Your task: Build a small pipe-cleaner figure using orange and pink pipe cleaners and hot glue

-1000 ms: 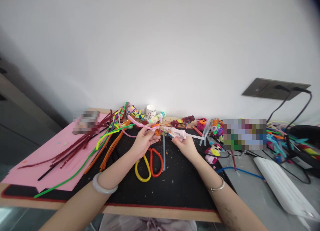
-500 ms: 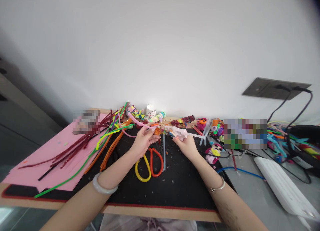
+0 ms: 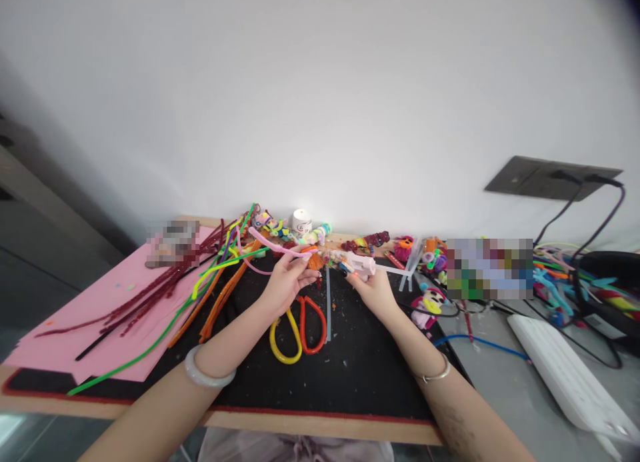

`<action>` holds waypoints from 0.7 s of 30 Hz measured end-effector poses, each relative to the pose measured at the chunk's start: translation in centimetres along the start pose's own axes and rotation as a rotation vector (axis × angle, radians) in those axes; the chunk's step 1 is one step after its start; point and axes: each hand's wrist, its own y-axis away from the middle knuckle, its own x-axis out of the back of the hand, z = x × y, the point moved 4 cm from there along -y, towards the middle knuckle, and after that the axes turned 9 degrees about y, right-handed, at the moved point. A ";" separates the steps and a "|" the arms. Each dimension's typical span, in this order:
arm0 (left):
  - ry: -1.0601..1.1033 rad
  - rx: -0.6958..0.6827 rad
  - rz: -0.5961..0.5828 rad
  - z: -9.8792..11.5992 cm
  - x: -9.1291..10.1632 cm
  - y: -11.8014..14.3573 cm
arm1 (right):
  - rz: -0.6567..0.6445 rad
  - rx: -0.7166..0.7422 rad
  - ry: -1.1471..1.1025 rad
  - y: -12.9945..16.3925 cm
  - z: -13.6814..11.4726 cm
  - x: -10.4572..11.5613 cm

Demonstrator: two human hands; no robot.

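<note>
The small orange craft piece [image 3: 315, 262] was held above the far part of the black mat [image 3: 350, 369], pinched in the fingertips of the left hand [image 3: 289, 280], with a pink pipe cleaner [image 3: 273, 246] trailing from it up and to the left. The right hand [image 3: 373, 290] was closed around a pale pink glue gun [image 3: 361, 265], its nozzle pointed at the orange piece and almost touching it; a clear glue stick [image 3: 395, 271] projected from the gun's rear. In my judgement the piece was kept raised and steadied so the nozzle could meet it squarely.

Yellow and orange-handled scissors [image 3: 299, 329] lay on the mat just below the hands. Loose pipe cleaners [image 3: 200, 282] fanned over pink paper [image 3: 75, 329] to the left. A white power strip [image 3: 565, 375] lay well apart on the right.

Against the frame of one second before, the gun sat slightly higher and nearer the piece; the left hand's position was practically unchanged.
</note>
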 end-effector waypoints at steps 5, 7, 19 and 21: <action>0.004 0.001 0.000 0.0 0.0 0.0 | 0.002 0.017 -0.019 -0.1 -0.1 0.1; 0.005 0.002 0.005 0.0 0.0 0.0 | 0.009 -0.002 0.001 -0.1 0.1 0.1; -0.023 -0.004 0.015 0.1 -0.1 0.0 | 0.011 0.022 -0.045 0.1 0.0 -0.1; -0.024 -0.005 0.017 0.1 -0.1 0.0 | 0.007 0.031 -0.033 0.1 -0.1 -0.1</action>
